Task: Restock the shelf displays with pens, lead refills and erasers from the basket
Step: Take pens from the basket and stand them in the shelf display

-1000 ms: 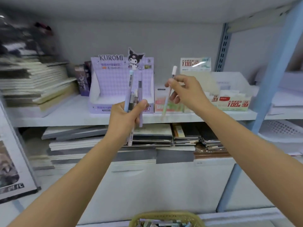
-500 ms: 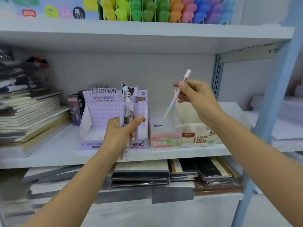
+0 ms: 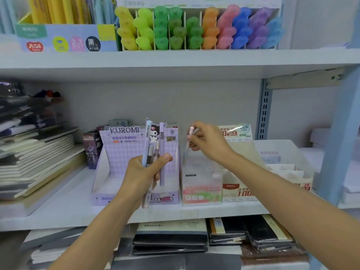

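Observation:
My left hand [image 3: 144,174] grips a bundle of pens [image 3: 153,151], pale blue, grey and lilac, upright in front of the purple Kuromi display box [image 3: 120,147]. My right hand [image 3: 209,142] pinches a single pen with a pink cap [image 3: 190,133], held nearly upright with its lower end down over the clear display box [image 3: 201,184] to the right of the Kuromi box. The basket is out of view.
A beige lead refill box [image 3: 239,190] and white trays [image 3: 288,158] stand further right. Stacked notebooks [image 3: 35,160] fill the shelf's left. Coloured highlighters [image 3: 198,28] line the shelf above. A blue upright post [image 3: 339,133] bounds the right side.
The view has tilted up, so the upper shelf shows and the basket has left the frame. My right hand has lowered the pink-capped pen from a slant to nearly upright over the clear box.

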`<state>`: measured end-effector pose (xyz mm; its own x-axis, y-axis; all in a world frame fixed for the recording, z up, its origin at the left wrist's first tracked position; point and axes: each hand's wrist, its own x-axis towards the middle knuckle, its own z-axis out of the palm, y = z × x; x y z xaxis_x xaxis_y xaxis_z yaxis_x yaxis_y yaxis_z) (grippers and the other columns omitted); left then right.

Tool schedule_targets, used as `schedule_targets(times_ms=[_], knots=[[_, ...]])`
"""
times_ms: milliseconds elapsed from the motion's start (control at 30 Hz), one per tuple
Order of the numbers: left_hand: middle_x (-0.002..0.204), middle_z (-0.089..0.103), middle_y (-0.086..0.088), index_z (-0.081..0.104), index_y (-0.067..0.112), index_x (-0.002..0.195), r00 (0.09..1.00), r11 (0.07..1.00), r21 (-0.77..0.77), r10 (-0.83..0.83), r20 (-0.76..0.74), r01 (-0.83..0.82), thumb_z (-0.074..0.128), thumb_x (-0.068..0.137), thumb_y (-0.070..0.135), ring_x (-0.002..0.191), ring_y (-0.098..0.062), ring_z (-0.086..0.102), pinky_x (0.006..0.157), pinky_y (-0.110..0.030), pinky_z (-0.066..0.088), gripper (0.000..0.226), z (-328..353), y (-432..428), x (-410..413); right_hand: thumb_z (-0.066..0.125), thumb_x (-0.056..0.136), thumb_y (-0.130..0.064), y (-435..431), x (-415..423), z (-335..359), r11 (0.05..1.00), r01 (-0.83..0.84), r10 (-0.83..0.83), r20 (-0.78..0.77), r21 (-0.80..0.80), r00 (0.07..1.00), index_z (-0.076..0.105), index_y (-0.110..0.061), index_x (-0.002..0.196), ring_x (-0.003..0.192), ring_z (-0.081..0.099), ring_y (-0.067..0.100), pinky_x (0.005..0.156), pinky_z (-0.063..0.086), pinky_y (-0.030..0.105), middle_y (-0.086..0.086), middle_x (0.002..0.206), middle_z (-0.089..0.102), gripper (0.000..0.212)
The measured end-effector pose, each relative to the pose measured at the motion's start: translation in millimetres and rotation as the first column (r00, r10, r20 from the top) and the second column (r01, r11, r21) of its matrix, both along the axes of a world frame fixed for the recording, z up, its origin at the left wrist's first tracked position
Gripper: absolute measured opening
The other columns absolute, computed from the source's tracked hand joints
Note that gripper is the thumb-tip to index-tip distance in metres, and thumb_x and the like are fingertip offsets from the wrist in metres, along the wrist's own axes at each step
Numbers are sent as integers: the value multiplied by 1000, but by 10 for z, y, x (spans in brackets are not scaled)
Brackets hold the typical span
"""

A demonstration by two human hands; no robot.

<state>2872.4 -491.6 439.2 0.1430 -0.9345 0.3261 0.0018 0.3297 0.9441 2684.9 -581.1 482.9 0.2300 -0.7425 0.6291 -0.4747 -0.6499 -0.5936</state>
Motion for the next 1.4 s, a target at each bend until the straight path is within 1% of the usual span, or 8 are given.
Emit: schedule_targets(times_ms=[100,233,333,600,733,1067,1267,1400], knots=[[46,56,7,66,-14,96,1000,1000,12,-20,-8,20,74,70,39,33,-7,38,34,-18,31,59,7,-36,32,61,93,-6,-24,-9,-11,1000,4,-4,-35,8,999,59,-3,95,67,72,26,71,60,45,16,76,70,4],[45,46,1,78,10,78,998,998,35,-45,-41,47,78,60,45,34,-10,32,34,-19,30,39,25,-65,50,60,93,-4,-40,-18,19,998,-29,28,25,57,999,58,2,96,69,72,28,70,61,41,20,79,71,7],[45,41,1,79,13,77,997,996,48,-69,-40,71,78,61,44,35,-11,29,35,-19,28,34,15,-73,43,60,93,-4,-54,-6,38,994,-40,39,20,98,999,57,5,96,69,72,28,69,61,37,23,79,71,9],[43,38,0,77,5,82,996,995,66,-77,-38,80,81,51,47,33,-12,27,34,-18,28,52,26,-60,59,61,93,-10,-80,27,119,996,-18,28,-130,82,991,57,-4,91,65,73,21,71,60,33,14,73,73,8],[42,39,0,63,-17,99,997,997,52,-61,-38,63,81,53,45,33,-12,28,35,-18,29,79,24,-45,67,63,92,-13,-85,50,120,999,30,-25,-165,28,986,57,-5,90,62,72,19,73,60,38,11,70,73,10],[42,41,0,58,-21,106,996,995,57,-75,-49,77,82,49,46,31,-12,30,33,-19,30,91,27,-31,32,62,93,-11,-42,94,50,998,37,-45,-191,-46,981,46,-20,100,59,69,14,68,60,34,6,68,70,19],[41,42,1,59,-20,106,994,994,54,-88,-67,92,83,49,45,30,-11,32,34,-17,30,89,45,-22,20,67,90,-14,-39,100,65,985,90,-108,-117,-147,987,64,-15,85,54,67,16,63,60,37,3,67,68,5],[40,40,1,59,-21,104,993,994,50,-97,-63,100,83,52,41,31,-11,32,34,-18,30,84,64,-13,4,67,90,-16,-24,118,77,982,135,-162,-231,-131,959,75,-9,88,55,67,17,64,59,38,3,70,71,11]])
